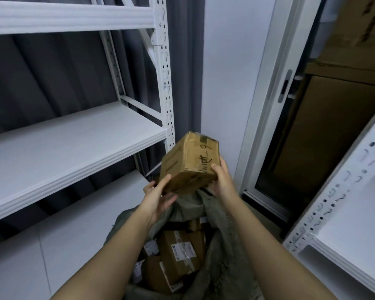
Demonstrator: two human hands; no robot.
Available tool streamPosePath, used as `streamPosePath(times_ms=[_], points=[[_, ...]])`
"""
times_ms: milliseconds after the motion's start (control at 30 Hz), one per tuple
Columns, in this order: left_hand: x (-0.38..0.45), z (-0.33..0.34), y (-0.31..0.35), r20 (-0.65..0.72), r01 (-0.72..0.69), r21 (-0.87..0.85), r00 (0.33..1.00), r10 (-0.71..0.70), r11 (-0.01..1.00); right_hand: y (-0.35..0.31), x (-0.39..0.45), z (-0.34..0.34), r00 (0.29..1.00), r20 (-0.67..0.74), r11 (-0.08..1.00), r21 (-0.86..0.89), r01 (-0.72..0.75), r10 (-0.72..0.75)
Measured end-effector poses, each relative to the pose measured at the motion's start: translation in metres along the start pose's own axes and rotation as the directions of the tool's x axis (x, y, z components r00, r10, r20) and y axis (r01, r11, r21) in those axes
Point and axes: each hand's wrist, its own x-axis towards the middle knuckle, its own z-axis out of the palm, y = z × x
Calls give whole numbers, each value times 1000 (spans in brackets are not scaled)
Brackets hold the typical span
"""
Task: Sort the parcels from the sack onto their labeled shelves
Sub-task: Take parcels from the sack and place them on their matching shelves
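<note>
Two white racks (74,146) (344,213) flank the open sack (221,245) of parcels (178,252).

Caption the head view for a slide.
Both hands, left hand and right hand, hold a cardboard parcel above the open sack.

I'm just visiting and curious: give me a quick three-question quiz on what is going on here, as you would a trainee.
1. True or false: the cardboard box is held up above the open sack.
2. Which has both the left hand and the right hand in a grip on it: A) the sack, B) the box, C) the shelf?
3. What is left inside the sack?

Key: 1 true. 2 B. 3 more parcels with printed labels.
</note>
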Motion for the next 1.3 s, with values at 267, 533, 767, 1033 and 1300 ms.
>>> streamPosePath(times_ms=[267, 533, 767, 1033, 1300], points=[[-43, 27, -17, 163, -55, 470, 986, -26, 881, -26, -79, -48, 977, -183, 984, 158, -78, 107], [-125, 37, -78, 348, -76, 573, 924, -159, 816, -19, -218, -78, 921, -389, 989, 144, 40, 20], [-210, 73, -132, 537, -51, 629, 750, -386, 776, -45, -338, -122, 823, -561, 995, -72, 62, -92], [-293, 158, -208, 643, -62, 641, 588, -491, 765, -76, -452, -192, 624, -752, 976, -128, 176, -211], [-408, 260, -297, 672, 138, 643, 371, -641, 754, -109, -584, -297, 518, -825, 966, -118, 230, -224]])
